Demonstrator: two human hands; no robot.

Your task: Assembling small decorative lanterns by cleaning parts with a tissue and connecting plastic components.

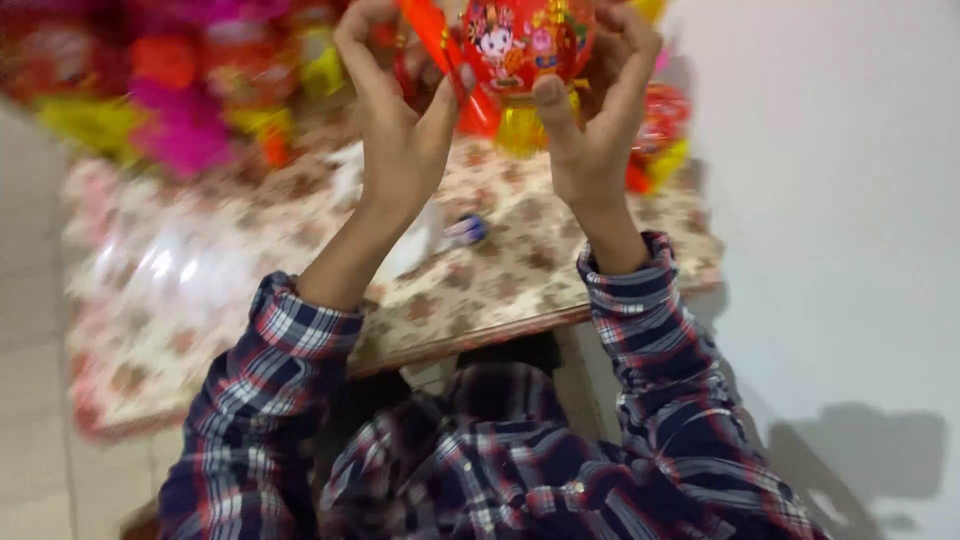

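A table [500, 280] with a floral-patterned cloth stood against a white wall [830, 200]. A blurred heap of red, pink and yellow decorations [180, 90] lay along its far edge. A small blue-tipped object [466, 230] lay near the middle, beside clear plastic wrapping [170, 265].

The round red paper lantern with a cartoon print [520, 45] is cut off by the top edge, so its upper half cannot be seen. Behind it, the heap of pink, yellow and red decorations [180, 90] is blurred beyond telling apart. Below the lantern, a small dark object [466, 231] on the flowered tablecloth [500, 270] is too blurred to identify.
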